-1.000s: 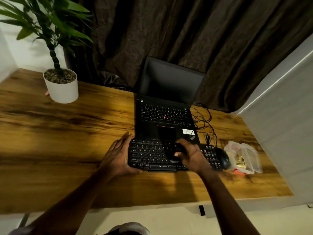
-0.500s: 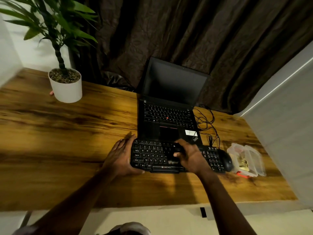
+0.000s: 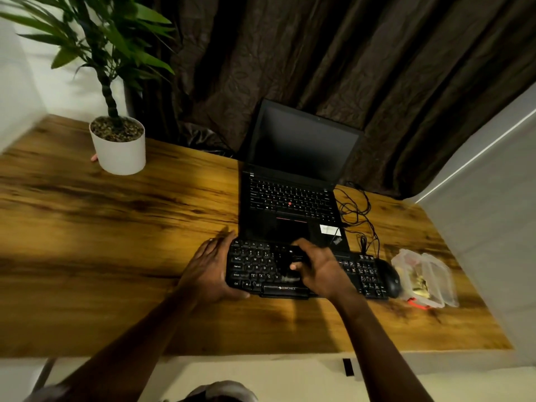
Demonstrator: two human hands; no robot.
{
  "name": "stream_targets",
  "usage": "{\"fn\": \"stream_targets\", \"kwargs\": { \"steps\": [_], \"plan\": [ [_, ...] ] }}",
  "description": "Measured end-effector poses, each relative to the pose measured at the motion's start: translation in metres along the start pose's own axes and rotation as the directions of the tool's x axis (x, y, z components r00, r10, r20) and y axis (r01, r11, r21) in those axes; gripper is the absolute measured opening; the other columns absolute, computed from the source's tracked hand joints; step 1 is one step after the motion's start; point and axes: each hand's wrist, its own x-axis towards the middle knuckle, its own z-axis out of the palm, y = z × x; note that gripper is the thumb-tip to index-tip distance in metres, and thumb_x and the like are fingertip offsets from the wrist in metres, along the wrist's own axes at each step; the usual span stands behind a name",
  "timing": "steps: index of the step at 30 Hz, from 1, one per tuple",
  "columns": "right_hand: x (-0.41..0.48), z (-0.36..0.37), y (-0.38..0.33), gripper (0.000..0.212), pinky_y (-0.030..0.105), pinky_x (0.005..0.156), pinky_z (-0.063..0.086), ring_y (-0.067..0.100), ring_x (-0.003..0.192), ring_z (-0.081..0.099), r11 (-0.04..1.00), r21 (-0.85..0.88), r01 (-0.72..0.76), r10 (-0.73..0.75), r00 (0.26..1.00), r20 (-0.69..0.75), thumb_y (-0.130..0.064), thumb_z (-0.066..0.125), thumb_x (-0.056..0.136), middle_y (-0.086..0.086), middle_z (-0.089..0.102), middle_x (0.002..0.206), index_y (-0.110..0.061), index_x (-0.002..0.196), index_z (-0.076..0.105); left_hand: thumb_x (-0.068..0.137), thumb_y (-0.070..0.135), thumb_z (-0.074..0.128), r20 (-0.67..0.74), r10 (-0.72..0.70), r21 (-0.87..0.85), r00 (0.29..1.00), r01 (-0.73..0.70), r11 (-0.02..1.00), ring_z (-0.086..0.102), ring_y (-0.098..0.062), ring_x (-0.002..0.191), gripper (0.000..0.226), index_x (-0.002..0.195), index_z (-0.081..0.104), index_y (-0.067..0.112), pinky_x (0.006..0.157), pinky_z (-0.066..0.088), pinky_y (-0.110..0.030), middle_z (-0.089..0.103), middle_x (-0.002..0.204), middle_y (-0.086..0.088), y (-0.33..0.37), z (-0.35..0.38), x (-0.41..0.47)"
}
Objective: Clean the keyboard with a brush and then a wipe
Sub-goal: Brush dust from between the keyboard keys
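Observation:
A black keyboard (image 3: 255, 266) lies on the wooden desk (image 3: 116, 242) in front of an open laptop (image 3: 293, 198). My left hand (image 3: 210, 271) grips the keyboard's left end, thumb under its front edge. My right hand (image 3: 319, 266) grips a dark brush (image 3: 288, 262) over the middle keys, its pale bristles down on the lower key rows. The brush's shape is hard to make out against the dark keys. I see no wipe.
A black mouse (image 3: 390, 277) sits by the keyboard's right end, with a clear plastic container (image 3: 426, 275) beyond it. Cables (image 3: 358, 210) lie right of the laptop. A white potted plant (image 3: 117, 145) stands at the back left. A grey wall closes the right side.
The camera view has shifted slightly. Both hands stay on the keyboard; my right hand with the brush has moved only a little over the middle keys.

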Motion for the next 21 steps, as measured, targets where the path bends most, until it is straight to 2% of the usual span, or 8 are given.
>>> {"fn": "stream_targets", "kwargs": {
  "steps": [5, 7, 9, 10, 14, 17, 19, 21],
  "plan": [
    [0.016, 0.026, -0.028, 0.035, 0.041, 0.076, 0.060, 0.020, 0.097, 0.064, 0.993, 0.087, 0.077, -0.080, 0.996, 0.032, -0.042, 0.060, 0.092, 0.000, 0.064, 0.106, -0.041, 0.125, 0.047, 0.044, 0.081, 0.074, -0.005, -0.006, -0.015, 1.000, 0.006, 1.000, 0.014, -0.019, 0.149, 0.145, 0.156, -0.004, 0.030, 0.122, 0.005, -0.030, 0.018, 0.163, 0.000, 0.003, -0.001, -0.001],
    [0.018, 0.026, -0.031, 0.033, 0.033, 0.075, 0.059, 0.018, 0.098, 0.063, 0.992, 0.115, 0.059, -0.063, 0.998, 0.029, -0.039, 0.062, 0.091, 0.002, 0.063, 0.107, -0.041, 0.122, 0.050, 0.045, 0.079, 0.076, -0.005, -0.008, -0.021, 1.000, 0.008, 1.000, 0.013, -0.021, 0.150, 0.145, 0.156, -0.003, 0.029, 0.121, 0.003, -0.028, 0.018, 0.163, -0.001, 0.004, -0.002, -0.002],
    [0.016, 0.020, -0.026, 0.034, 0.019, 0.067, 0.054, 0.013, 0.090, 0.065, 0.992, 0.111, 0.052, -0.054, 0.998, 0.012, -0.026, 0.066, 0.092, 0.002, 0.063, 0.105, -0.039, 0.119, 0.052, 0.046, 0.079, 0.077, -0.001, -0.001, -0.027, 1.000, 0.001, 1.000, 0.012, -0.021, 0.150, 0.145, 0.156, -0.002, 0.029, 0.121, 0.001, -0.028, 0.016, 0.164, -0.001, 0.004, -0.003, -0.002],
    [0.015, 0.015, -0.021, 0.035, 0.017, 0.065, 0.053, 0.012, 0.086, 0.065, 0.994, 0.100, 0.047, -0.048, 0.999, 0.014, -0.023, 0.066, 0.092, 0.002, 0.063, 0.103, -0.039, 0.119, 0.052, 0.045, 0.079, 0.077, 0.001, -0.001, -0.029, 1.000, 0.001, 1.000, 0.012, -0.020, 0.151, 0.145, 0.156, -0.002, 0.030, 0.122, 0.002, -0.028, 0.015, 0.164, -0.001, 0.003, -0.003, -0.002],
    [0.014, 0.008, -0.011, 0.037, 0.032, 0.072, 0.060, 0.012, 0.087, 0.066, 0.999, 0.019, 0.033, -0.033, 0.999, 0.039, -0.023, 0.066, 0.091, -0.001, 0.066, 0.100, -0.037, 0.122, 0.051, 0.042, 0.083, 0.075, -0.009, -0.006, -0.044, 1.000, 0.005, 0.999, 0.015, -0.020, 0.149, 0.145, 0.156, 0.000, 0.033, 0.123, 0.008, -0.032, 0.019, 0.163, 0.001, 0.001, -0.001, -0.001],
    [0.020, 0.020, -0.023, 0.042, 0.042, 0.079, 0.060, 0.019, 0.098, 0.062, 0.999, -0.020, 0.032, -0.031, 0.998, 0.059, -0.038, 0.062, 0.089, 0.002, 0.062, 0.108, -0.044, 0.127, 0.044, 0.045, 0.081, 0.075, -0.023, 0.008, -0.037, 1.000, -0.008, 0.999, 0.017, -0.017, 0.147, 0.144, 0.156, 0.000, 0.031, 0.121, 0.009, -0.029, 0.020, 0.162, 0.002, 0.002, -0.001, -0.002],
    [0.024, 0.029, -0.037, 0.038, 0.041, 0.079, 0.060, 0.020, 0.097, 0.062, 0.998, 0.036, 0.051, -0.053, 0.997, 0.060, -0.043, 0.060, 0.089, 0.003, 0.062, 0.107, -0.043, 0.125, 0.047, 0.047, 0.079, 0.076, -0.027, 0.020, -0.030, 0.999, -0.020, 0.999, 0.017, -0.015, 0.147, 0.143, 0.156, 0.000, 0.028, 0.121, 0.006, -0.027, 0.020, 0.161, 0.002, 0.004, -0.002, -0.002],
    [0.025, 0.033, -0.051, 0.033, 0.034, 0.075, 0.060, 0.014, 0.092, 0.065, 0.987, 0.136, 0.083, -0.086, 0.996, 0.017, -0.037, 0.063, 0.089, 0.001, 0.065, 0.101, -0.032, 0.120, 0.054, 0.048, 0.080, 0.075, -0.033, 0.035, -0.019, 0.999, -0.035, 0.999, 0.018, -0.015, 0.147, 0.143, 0.156, 0.000, 0.026, 0.121, 0.004, -0.027, 0.022, 0.161, 0.002, 0.004, -0.002, -0.002]
  ]
}}
